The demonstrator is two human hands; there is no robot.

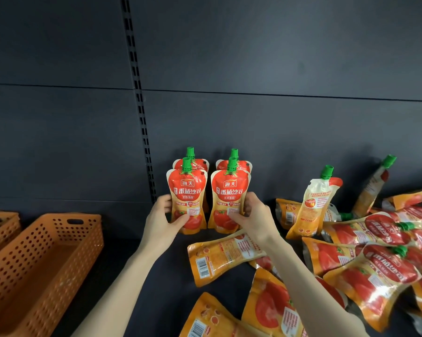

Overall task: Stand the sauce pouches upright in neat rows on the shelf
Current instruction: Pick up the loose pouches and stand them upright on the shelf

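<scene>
- While the left hand [161, 222] grips the lower left edge of a red-and-orange tomato sauce pouch with a green screw cap [186, 190], thumb on its printed front and fingers round its side, this front-left pouch stands upright just right of the slotted black metal upright [142, 117].
- The right hand [253, 220] clasps a matching front-right pouch [229, 193] the same way, thumb across the front and fingers curled round the right edge; it stands one place further right of the upright, just beside the first.
- Two more upright pouches [196, 164] stand directly behind these two, forming a block of two rows.
- Further right of the upright, a back-facing pouch [312, 205] leans tilted, and beyond it a slanted pouch [372, 188] rests against the dark grey back panel [253, 57].
- A loose heap of flat pouches [375, 271] lies on the dark shelf [156, 288] to the right of the upright and nearer the camera, some under the right forearm.
- Left of the upright sits a perforated orange plastic basket [35, 276], with a second orange basket [1, 227] further left at the picture's edge.
</scene>
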